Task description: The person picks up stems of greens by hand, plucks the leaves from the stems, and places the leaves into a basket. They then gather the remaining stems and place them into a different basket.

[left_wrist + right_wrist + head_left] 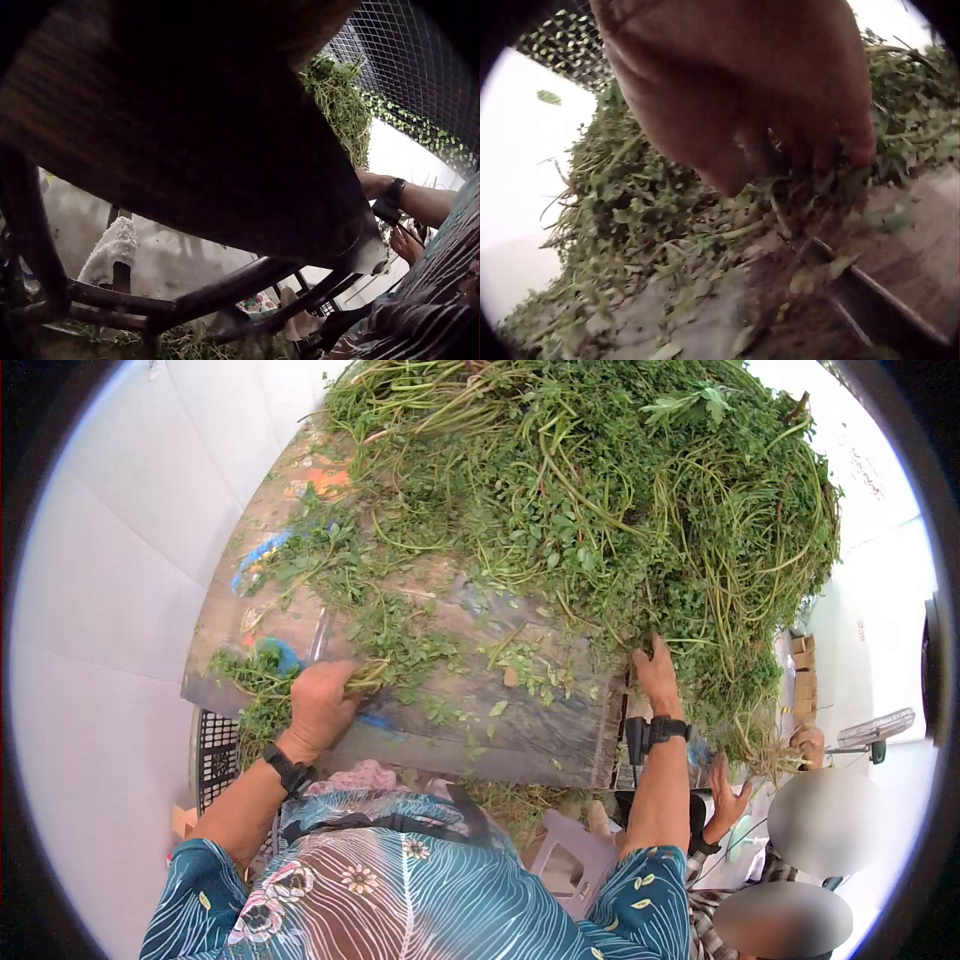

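Stems of leafy greens [370, 676] stick out of my left hand [322, 705], which grips the bunch at the table's near left edge; its leaves hang on the hand's other side. At the near edge of the big pile of greens [600, 510], my right hand [657, 672] reaches in with thumb and fingers apart. In the right wrist view my right hand [742, 82] points down into loose greens [660, 195], fingertips partly hidden among leaves. The table's dark underside [172, 150] fills much of the left wrist view, where my left hand's fingers cannot be made out.
Loose leaves and sprigs [400, 640] lie scattered over the worn tabletop [500, 745]. A black crate [215, 755] stands below at left, a pale plastic stool [575, 850] below the near edge. Another person's hand [728, 800] is at the right, near a bunch with roots [765, 755].
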Demonstrator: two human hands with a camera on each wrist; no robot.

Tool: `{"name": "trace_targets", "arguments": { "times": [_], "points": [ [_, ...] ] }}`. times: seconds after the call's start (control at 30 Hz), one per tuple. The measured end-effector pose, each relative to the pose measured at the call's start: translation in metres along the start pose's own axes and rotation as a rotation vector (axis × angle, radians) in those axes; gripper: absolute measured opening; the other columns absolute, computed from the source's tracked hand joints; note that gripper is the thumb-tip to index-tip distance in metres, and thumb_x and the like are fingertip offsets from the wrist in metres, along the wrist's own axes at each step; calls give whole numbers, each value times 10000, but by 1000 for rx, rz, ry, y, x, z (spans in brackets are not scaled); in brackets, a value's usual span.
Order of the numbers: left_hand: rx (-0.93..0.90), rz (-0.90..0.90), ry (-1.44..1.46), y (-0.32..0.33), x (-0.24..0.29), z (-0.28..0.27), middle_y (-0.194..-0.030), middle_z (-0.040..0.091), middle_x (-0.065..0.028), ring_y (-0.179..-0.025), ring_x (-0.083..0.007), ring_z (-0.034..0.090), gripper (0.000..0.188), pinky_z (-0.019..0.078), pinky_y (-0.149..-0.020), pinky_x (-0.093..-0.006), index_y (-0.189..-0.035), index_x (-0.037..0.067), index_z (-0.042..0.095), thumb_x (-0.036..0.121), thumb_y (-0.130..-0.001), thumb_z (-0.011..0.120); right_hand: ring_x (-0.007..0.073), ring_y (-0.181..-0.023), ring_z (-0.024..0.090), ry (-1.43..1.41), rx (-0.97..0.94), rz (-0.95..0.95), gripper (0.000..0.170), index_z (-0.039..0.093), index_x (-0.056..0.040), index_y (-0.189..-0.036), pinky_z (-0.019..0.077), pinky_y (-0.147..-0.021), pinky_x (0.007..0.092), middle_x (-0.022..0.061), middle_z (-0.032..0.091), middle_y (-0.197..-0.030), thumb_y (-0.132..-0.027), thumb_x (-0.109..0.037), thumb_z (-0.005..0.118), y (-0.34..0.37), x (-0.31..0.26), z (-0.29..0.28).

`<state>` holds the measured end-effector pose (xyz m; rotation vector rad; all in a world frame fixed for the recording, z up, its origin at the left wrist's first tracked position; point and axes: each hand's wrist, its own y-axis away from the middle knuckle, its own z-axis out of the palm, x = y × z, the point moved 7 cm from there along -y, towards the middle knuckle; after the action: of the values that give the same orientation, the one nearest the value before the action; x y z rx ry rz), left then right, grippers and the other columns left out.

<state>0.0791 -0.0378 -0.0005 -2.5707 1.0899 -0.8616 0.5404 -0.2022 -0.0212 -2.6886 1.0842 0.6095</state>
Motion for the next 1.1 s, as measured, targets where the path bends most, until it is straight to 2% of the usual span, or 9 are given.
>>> {"name": "trace_targets", "arguments": {
  "times": [0.1, 0.23, 0.33, 0.57, 0.67, 0.87, 0.97, 1.0, 1.1],
  "points": [
    [-7, -14, -5, 1, -3, 2, -709, 578, -113, -669, -310, 562, 227, 449, -602, -400, -834, 81, 603, 112, -622, 677, 368, -1223, 389, 225, -87, 44, 499, 459, 1, -1244, 311, -1013, 400, 243, 434, -1289, -819, -249, 535, 5, -29, 19],
    [-16, -22, -14, -2, 2, 0, -709, 579, -108, -672, -308, 562, 217, 447, -602, -397, -827, 82, 602, 135, -631, 679, 337, -1084, 526, -183, -282, -187, 481, 488, 4, -1218, 409, -914, 381, 253, 538, -1160, -816, -252, 548, 46, -111, 42],
    [-20, -21, 7, -1, -1, 0, -709, 579, -102, -675, -305, 563, 219, 447, -607, -392, -824, 83, 602, 142, -630, 683, 329, -1017, 570, -458, -246, -61, 497, 477, 9, -1227, 448, -859, 374, 250, 544, -1154, -813, -255, 558, 63, -124, 24],
    [-57, -46, 0, -3, 1, -1, -700, 564, -89, -682, -294, 559, 239, 442, -611, -389, -817, 94, 597, 132, -604, 700, 319, -924, 608, 8, -145, -68, 479, 495, 0, -1207, 464, -798, 378, 214, 614, -1020, -807, -251, 576, 74, -91, 14],
    [-63, -54, 11, -3, 0, -1, -690, 553, -85, -677, -292, 554, 244, 438, -607, -391, -808, 95, 589, 124, -594, 703, 343, -893, 604, -276, -128, -77, 424, 538, 1, -1134, 467, -766, 396, 191, 628, -986, -804, -262, 583, 69, -117, 17],
    [-67, -38, -8, 0, -1, 0, -691, 552, -81, -675, -292, 553, 235, 440, -606, -385, -806, 97, 584, 130, -605, 702, 361, -747, 589, 157, -82, -201, 291, 585, 3, -956, 465, -680, 381, 171, 639, -814, -795, -239, 568, 53, -178, 72],
    [-64, -28, 4, -3, -1, -2, -699, 559, -80, -682, -292, 554, 231, 441, -608, -386, -815, 99, 588, 134, -614, 697, 313, -678, 585, -302, -132, -171, 305, 579, 5, -986, 468, -658, 362, 170, 622, -769, -784, -224, 577, 29, -175, 83],
    [-65, -26, 18, -1, -1, -3, -701, 561, -80, -684, -292, 555, 229, 441, -610, -387, -817, 100, 589, 136, -617, 696, 208, -646, 571, -451, -117, -129, 282, 576, 6, -1005, 461, -609, 326, 125, 621, -784, -802, -190, 572, 26, -183, 64],
    [-69, -15, 46, -3, 1, -2, -709, 566, -81, -685, -293, 552, 229, 438, -612, -393, -821, 97, 591, 138, -621, 693, 117, -626, 532, -675, -96, 0, 240, 571, 0, -1028, 437, -555, 271, 67, 602, -798, -836, -141, 537, 32, -182, 23]
  ]
}}
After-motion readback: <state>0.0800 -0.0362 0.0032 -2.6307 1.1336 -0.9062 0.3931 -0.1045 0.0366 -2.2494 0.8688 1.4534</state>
